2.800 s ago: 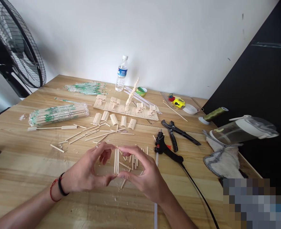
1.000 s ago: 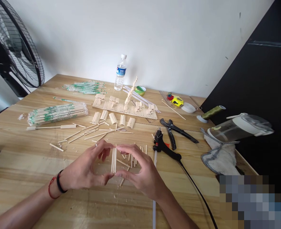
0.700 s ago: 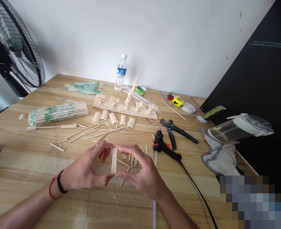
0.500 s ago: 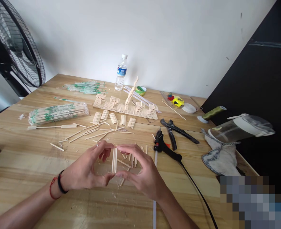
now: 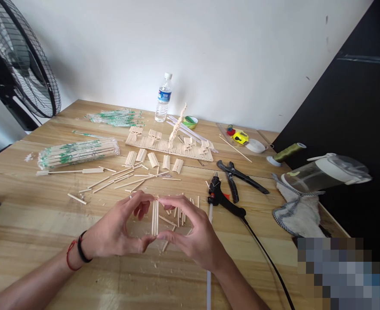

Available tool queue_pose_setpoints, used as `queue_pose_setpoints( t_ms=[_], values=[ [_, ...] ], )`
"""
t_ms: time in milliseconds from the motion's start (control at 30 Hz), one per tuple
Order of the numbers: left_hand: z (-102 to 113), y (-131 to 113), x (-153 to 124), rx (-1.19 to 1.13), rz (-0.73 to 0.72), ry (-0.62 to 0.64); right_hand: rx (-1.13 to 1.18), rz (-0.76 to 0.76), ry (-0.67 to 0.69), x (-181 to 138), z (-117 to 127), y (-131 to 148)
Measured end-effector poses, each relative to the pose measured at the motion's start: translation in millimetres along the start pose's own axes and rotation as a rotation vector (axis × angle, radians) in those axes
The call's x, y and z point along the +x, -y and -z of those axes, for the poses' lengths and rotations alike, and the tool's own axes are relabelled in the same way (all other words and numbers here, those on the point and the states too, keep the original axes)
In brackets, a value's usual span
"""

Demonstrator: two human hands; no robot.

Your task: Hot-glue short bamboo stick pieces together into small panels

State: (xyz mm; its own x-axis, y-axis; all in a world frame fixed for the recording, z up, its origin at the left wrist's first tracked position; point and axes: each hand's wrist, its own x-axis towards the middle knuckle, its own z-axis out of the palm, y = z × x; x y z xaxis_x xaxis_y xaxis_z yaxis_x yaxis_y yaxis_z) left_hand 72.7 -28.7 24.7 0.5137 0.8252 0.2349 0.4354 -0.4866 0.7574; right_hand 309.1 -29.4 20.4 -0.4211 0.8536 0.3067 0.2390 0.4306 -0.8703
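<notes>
Both hands hold one small row of short wooden sticks (image 5: 155,218) upright between them, side by side. My left hand (image 5: 120,226) pinches its left side with fingertips at the top end and thumb at the bottom. My right hand (image 5: 190,228) grips the right side the same way. Loose short sticks (image 5: 179,216) lie on the table behind my right fingers, partly hidden. Farther back are several small stick panels (image 5: 152,160) in a row. Behind them stands a model made of sticks (image 5: 164,146), with a long flat base and a slanting upright piece.
A glue gun (image 5: 223,200) with its cord and black pliers (image 5: 241,176) lie at right. Bagged sticks (image 5: 80,153) lie at left, near a fan (image 5: 22,56). A water bottle (image 5: 163,99) stands at the back. A clear lidded jug (image 5: 322,172) is at far right.
</notes>
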Motion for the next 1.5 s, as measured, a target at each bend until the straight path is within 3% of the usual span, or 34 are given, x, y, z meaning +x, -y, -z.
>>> queue_pose_setpoints(
  t_ms=[1500],
  values=[
    [-1.5,3.2,-2.1,-0.069,0.017,-0.002,0.075,-0.060,-0.026,-1.4,-5.4,-3.4]
  ],
)
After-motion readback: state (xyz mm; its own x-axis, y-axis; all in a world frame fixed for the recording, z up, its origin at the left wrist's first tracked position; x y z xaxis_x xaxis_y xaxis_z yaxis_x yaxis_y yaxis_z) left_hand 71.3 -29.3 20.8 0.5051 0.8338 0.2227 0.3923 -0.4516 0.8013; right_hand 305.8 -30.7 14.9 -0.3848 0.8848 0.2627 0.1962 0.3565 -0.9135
